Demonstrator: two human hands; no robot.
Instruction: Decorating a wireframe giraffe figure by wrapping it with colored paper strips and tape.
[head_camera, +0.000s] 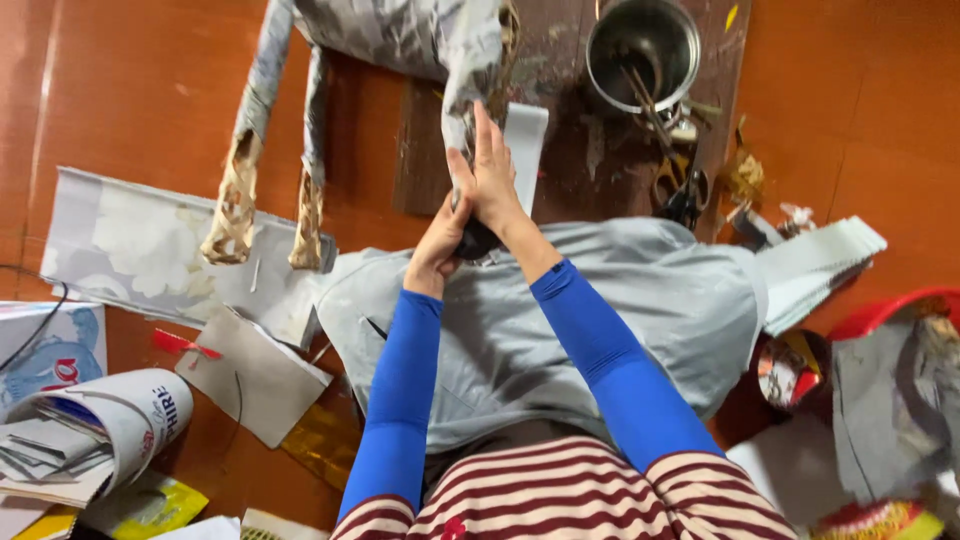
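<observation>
Sitting on the floor (150, 90), grey cloth (620, 300) over my lap to catch mess. Right hand (487, 175) lies flat, fingers together, pressing paper onto the figure's leg (470, 90). Left hand (437, 245) clamps the leg's lower end, steadying it. Glue pot (642, 42) near.

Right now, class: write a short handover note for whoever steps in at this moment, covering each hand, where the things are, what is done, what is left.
Left hand: gripping the lower end of the paper-covered leg, beside a dark object I cannot identify.
Right hand: flat against the same leg, pressing the paper strip.
Figure lies on the floor; steel pot with sticks and scissors to the right; strip stack far right.
Done: body and upper legs papered.
Left: two leg ends are bare.
</observation>
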